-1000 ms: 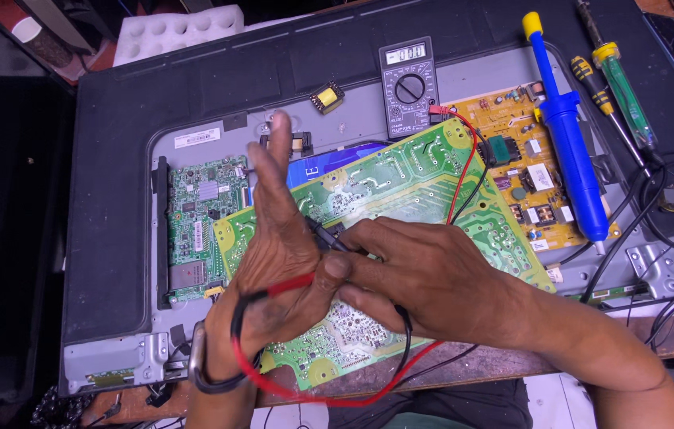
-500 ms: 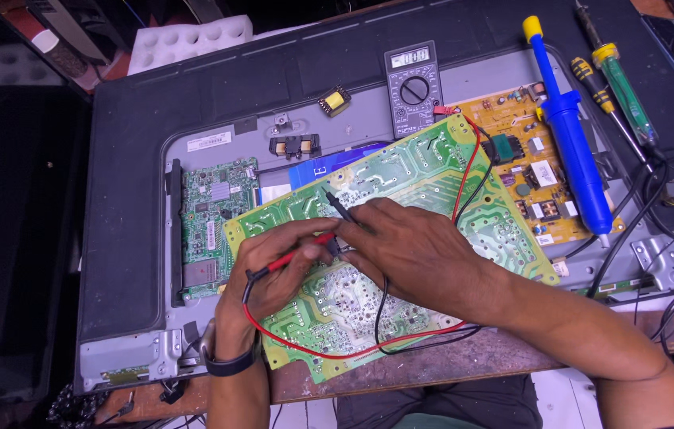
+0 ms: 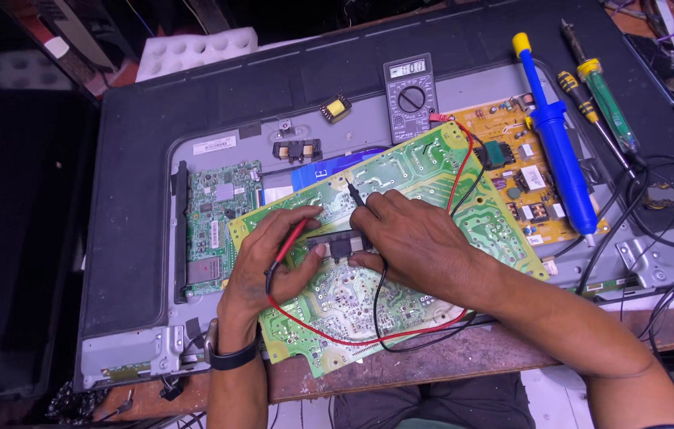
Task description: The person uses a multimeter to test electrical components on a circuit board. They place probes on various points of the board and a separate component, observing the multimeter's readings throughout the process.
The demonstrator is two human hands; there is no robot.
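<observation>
Here, low in the frame, the left hand (image 3: 273, 258) pinches a red probe (image 3: 291, 238) and the right hand (image 3: 408, 242) grips a black probe (image 3: 355, 195), both tips resting on the pale green circuit board (image 3: 432, 171) at centre. Beyond, a smaller green board (image 3: 214, 230) lies at centre left and a yellow board (image 3: 516, 171) at centre right. Farthest, a grey multimeter (image 3: 411, 97) sits at top centre, a blue desoldering pump (image 3: 555, 139) at upper right.

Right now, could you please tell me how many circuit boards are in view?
3: a large light-green circuit board under both hands, a small dark-green circuit board at left, an orange-yellow circuit board at right. Others may be hidden.
</observation>
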